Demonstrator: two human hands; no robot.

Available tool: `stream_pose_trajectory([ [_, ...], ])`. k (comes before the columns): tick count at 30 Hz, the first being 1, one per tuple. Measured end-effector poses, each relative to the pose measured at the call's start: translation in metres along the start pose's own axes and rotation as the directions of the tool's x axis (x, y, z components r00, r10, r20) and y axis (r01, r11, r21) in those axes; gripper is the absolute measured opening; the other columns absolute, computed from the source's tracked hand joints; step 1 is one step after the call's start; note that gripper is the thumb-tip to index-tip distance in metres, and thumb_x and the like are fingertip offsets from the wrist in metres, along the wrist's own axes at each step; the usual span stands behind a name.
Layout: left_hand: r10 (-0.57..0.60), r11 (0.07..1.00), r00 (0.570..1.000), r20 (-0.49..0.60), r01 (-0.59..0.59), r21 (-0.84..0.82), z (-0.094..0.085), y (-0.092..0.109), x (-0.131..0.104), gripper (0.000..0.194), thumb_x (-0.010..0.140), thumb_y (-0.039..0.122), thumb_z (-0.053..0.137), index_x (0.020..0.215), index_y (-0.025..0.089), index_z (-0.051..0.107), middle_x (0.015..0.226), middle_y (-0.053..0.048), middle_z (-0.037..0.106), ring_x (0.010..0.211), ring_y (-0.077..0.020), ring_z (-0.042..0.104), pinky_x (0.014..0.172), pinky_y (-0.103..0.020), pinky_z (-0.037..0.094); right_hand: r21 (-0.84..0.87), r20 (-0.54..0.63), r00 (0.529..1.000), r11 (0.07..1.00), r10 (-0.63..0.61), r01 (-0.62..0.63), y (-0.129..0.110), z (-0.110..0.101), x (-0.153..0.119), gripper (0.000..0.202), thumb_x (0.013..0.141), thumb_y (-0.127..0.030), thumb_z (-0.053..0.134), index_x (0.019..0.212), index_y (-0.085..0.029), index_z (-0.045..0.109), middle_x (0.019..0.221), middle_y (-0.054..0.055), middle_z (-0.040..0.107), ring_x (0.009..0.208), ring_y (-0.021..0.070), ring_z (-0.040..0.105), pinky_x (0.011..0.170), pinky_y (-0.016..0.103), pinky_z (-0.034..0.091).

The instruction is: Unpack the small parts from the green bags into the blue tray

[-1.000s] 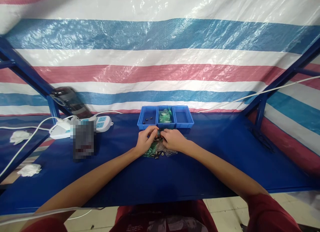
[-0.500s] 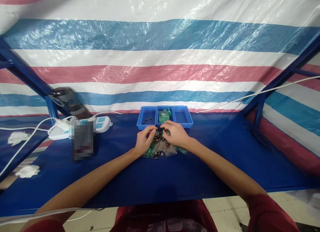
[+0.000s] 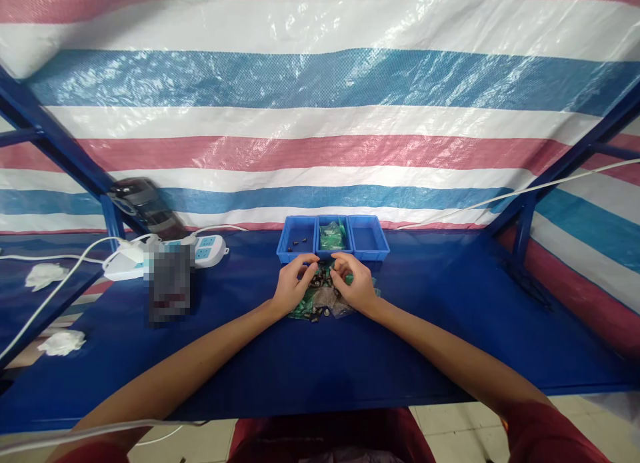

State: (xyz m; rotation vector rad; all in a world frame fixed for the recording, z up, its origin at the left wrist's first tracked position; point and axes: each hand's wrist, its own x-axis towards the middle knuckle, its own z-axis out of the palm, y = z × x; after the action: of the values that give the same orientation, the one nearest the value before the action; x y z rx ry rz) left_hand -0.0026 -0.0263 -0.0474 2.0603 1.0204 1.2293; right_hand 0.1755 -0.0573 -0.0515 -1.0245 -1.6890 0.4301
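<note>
Your right hand (image 3: 358, 288) has drawn rightward from your left hand (image 3: 291, 287), widening the gap over the small parts (image 3: 316, 312); whether either curled hand grips anything cannot be told.

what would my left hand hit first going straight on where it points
Likely the middle blue rectangular plastic bin, at its front wall, just beyond the left hand; depth is unclear.

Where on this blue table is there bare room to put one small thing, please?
Bare table runs from the right forearm to the dark bundle at right, and, between the forearms, on the near side of the bag pile. It is crowded between the hands, near the blue bins, and around the power strip.
</note>
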Motion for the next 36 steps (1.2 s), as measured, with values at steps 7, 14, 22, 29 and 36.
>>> stream_pose_trajectory([
  [7,0.068,0.995,0.994,0.087,-0.074,0.070,0.000,0.003,0.002,0.024,0.093,0.033,0.047,0.108,0.019,0.059,0.097,-0.005,0.063,0.056,-0.0081,0.052,0.055,-0.020,0.045,0.013,-0.050,0.998,0.999,0.037,-0.037,-0.004,-0.003,0.002,0.031,0.087,-0.030,0.050,0.116,-0.021,0.046,0.087,0.003,0.060,0.062,0.0122,0.058,0.061,0.026,0.053],
  [14,0.108,0.989,0.989,0.105,-0.117,0.085,-0.002,0.004,0.003,0.023,0.093,0.033,0.047,0.107,0.020,0.060,0.097,-0.005,0.062,0.056,-0.0079,0.052,0.056,-0.021,0.045,0.015,-0.100,0.995,1.000,0.012,-0.011,-0.005,-0.009,0.005,0.031,0.087,-0.029,0.050,0.116,-0.020,0.047,0.091,0.004,0.060,0.062,0.0119,0.058,0.061,0.027,0.052],
  [22,0.105,0.990,0.990,0.095,-0.113,0.083,0.002,0.004,0.004,0.023,0.091,0.036,0.051,0.102,0.019,0.062,0.094,-0.005,0.063,0.056,-0.0081,0.052,0.057,-0.021,0.045,-0.008,-0.089,0.996,1.000,0.020,-0.021,-0.003,-0.008,0.000,0.030,0.087,-0.029,0.051,0.115,-0.020,0.047,0.089,0.003,0.061,0.064,0.0124,0.059,0.065,0.028,0.053],
  [29,0.118,0.986,0.988,0.103,-0.129,0.108,0.003,0.003,0.004,0.022,0.090,0.036,0.052,0.097,0.019,0.064,0.088,-0.004,0.066,0.054,-0.0089,0.049,0.056,-0.022,0.044,0.005,-0.099,0.995,1.000,0.030,-0.029,0.003,-0.003,-0.005,0.030,0.089,-0.032,0.049,0.116,-0.020,0.047,0.094,0.005,0.063,0.064,0.0125,0.060,0.066,0.029,0.053],
  [36,0.136,0.980,0.986,0.094,-0.148,0.135,0.002,0.002,0.004,0.023,0.090,0.037,0.053,0.097,0.019,0.065,0.085,-0.004,0.068,0.052,-0.0087,0.052,0.054,-0.021,0.044,-0.033,-0.075,0.997,0.999,0.017,-0.019,0.003,-0.001,-0.007,0.028,0.090,-0.033,0.049,0.115,-0.020,0.049,0.097,0.006,0.065,0.069,0.0139,0.064,0.068,0.029,0.055],
])
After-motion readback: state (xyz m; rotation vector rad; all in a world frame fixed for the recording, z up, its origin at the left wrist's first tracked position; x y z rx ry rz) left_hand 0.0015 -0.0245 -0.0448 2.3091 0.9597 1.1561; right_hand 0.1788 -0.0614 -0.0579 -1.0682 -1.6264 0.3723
